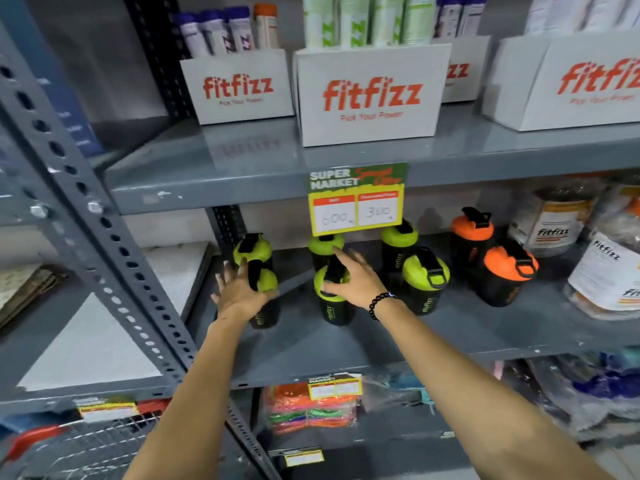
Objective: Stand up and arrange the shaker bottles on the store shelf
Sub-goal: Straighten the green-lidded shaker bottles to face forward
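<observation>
Several black shaker bottles stand upright on the grey metal shelf (450,334). My left hand (237,289) has its fingers spread and presses against the left side of the front-left green-lidded bottle (266,306). My right hand (351,280), with a bead bracelet on the wrist, lies with straight fingers over the lid of the front-middle green-lidded bottle (334,308). Three more green-lidded bottles (398,242) stand in the back row, and another green-lidded bottle (426,282) is in front to the right. Two orange-lidded bottles (509,275) stand further right.
A yellow price tag (356,209) hangs from the shelf above, over the back row. White fitfizz boxes (372,95) sit on that upper shelf. Wrapped fitfizz jars (606,271) crowd the right end. A perforated steel post (104,237) runs down the left side.
</observation>
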Tool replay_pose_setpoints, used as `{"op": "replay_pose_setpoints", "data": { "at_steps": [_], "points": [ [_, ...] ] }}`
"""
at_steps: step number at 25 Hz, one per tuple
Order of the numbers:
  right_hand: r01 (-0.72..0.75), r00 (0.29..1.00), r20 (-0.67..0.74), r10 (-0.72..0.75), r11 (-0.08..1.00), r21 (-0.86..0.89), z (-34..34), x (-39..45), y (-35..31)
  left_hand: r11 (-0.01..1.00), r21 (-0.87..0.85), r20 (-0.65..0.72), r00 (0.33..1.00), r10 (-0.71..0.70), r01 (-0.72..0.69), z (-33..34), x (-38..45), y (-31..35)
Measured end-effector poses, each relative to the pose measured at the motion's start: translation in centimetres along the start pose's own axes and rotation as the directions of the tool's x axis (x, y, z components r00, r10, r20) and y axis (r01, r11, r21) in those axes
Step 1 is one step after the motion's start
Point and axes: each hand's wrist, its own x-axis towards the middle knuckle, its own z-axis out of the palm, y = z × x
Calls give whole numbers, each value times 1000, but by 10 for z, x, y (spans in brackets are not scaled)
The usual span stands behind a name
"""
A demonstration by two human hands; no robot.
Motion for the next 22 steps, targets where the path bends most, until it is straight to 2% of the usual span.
{"op": "replay_pose_setpoints", "data": {
  "at_steps": [3,7,15,22],
  "points": [
    [-68,997,-22,68,998,2,9,1,-8,994,-105,61,997,46,-40,4,4,-15],
    [-110,992,55,110,994,-14,4,4,-10,987,-137,-3,997,81,-80,5,2,-16],
    [-64,994,98,51,989,137,4,6,-7,982,-173,-48,996,73,-80,6,-3,-19],
    [-63,988,148,42,989,136,3,6,-11,980,-191,-50,998,42,-51,7,-12,-21]
  ]
}}
